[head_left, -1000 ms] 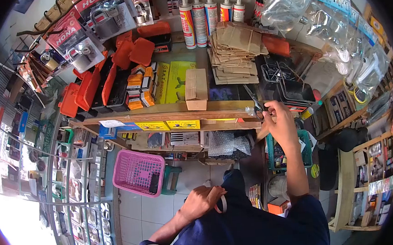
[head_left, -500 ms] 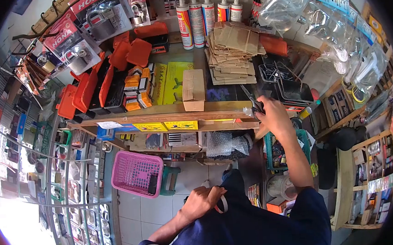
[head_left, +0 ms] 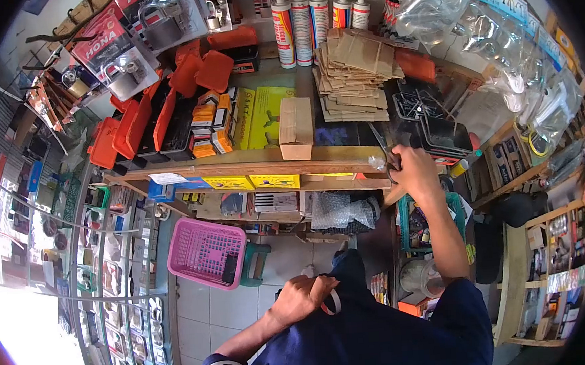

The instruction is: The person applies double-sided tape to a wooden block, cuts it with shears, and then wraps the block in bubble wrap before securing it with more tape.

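My right hand [head_left: 415, 172] is closed around a pair of dark scissors [head_left: 382, 144] at the front edge of the wooden counter [head_left: 345, 157]. The blades point up and away over the counter top. A small crumpled clear piece [head_left: 375, 163] shows beside the scissors at that edge. Close to the front of my dark blue shirt, my left hand [head_left: 302, 298] is closed, fingers pinched together. A white-and-red curved band [head_left: 332, 303] hangs at its fingertips, partly hidden by the hand. Near the scissors stand a brown cardboard box [head_left: 296, 131] and a stack of flattened cardboard [head_left: 353, 76].
Sealant tubes [head_left: 302, 32] stand at the back. Small orange-and-black boxes [head_left: 211, 124] and black bins with orange lids [head_left: 133, 129] fill the left. A black tray [head_left: 441, 131] sits at right. Below are a pink basket [head_left: 206, 253] and a green basket [head_left: 455, 205].
The view has shifted slightly, so the counter and its goods appear a little further right and higher. Both hands keep their hold, with little movement.
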